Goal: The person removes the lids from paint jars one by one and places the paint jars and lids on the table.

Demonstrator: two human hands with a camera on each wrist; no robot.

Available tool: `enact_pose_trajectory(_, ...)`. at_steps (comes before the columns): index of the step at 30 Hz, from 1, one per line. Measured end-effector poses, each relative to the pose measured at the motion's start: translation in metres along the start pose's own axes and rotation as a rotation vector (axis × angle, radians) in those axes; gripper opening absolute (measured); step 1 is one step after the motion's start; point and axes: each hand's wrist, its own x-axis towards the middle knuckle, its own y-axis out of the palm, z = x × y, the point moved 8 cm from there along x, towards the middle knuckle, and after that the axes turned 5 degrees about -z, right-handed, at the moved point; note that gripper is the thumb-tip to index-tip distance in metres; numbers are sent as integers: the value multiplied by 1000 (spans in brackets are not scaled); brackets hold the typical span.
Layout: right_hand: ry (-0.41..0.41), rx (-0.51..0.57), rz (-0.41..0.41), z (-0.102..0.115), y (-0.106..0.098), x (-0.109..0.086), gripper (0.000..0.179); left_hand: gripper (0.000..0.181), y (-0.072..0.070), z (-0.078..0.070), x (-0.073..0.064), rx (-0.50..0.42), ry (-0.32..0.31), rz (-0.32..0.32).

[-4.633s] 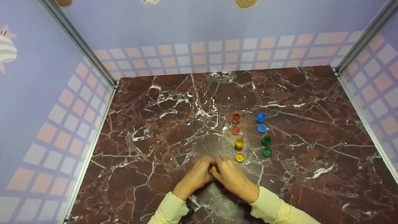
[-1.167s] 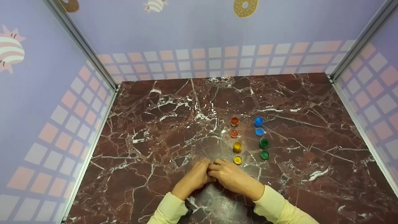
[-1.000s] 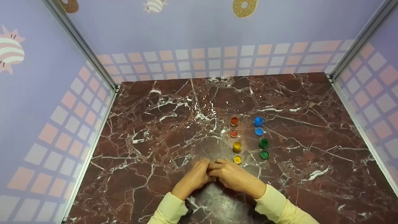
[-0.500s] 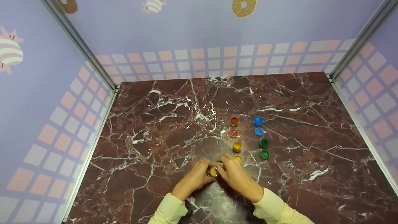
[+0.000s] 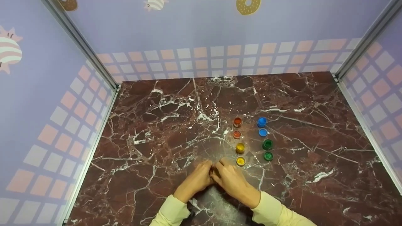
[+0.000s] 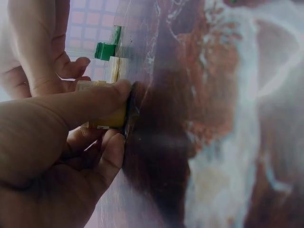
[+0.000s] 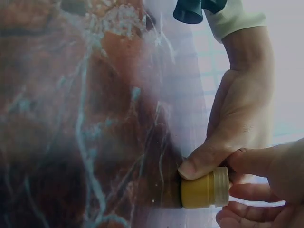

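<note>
A small jar of ochre-yellow paint (image 7: 196,194) stands on the table between both hands, with a translucent screw lid (image 7: 221,187) on top. In the head view the hands nearly cover it. My left hand (image 5: 198,176) grips the jar's body, its thumb pressed along the side in the left wrist view. My right hand (image 5: 233,181) is curled over the top, thumb and fingers around the lid; part of this contact is hidden. Just beyond the right hand are an open yellow jar (image 5: 240,148) and a yellow-coated lid (image 5: 241,161).
Farther back on the marble-patterned table (image 5: 150,131) stand an open orange-red jar (image 5: 237,122), a blue jar (image 5: 262,122) and a green jar (image 5: 267,144). In front of each lies its lid, such as the blue lid (image 5: 263,132). Patterned panels (image 5: 201,37) enclose the table's back and sides.
My right hand lifted off the jar half a second ago, showing its top, and now closes over the lid again. The left hand stays in place around the jar.
</note>
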Motion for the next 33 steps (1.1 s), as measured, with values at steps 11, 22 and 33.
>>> enact_pose_trajectory(11,-128,31,115,5,6,1,20,30,0,-3,-3,45,12,14)
enact_pose_trajectory(22,-232,93,240,7,7,1,24,37,0,-2,-3,1,2,24)
enact_pose_trajectory(33,-322,117,263,12,7,0,30,35,0,-1,-2,-46,3,22)
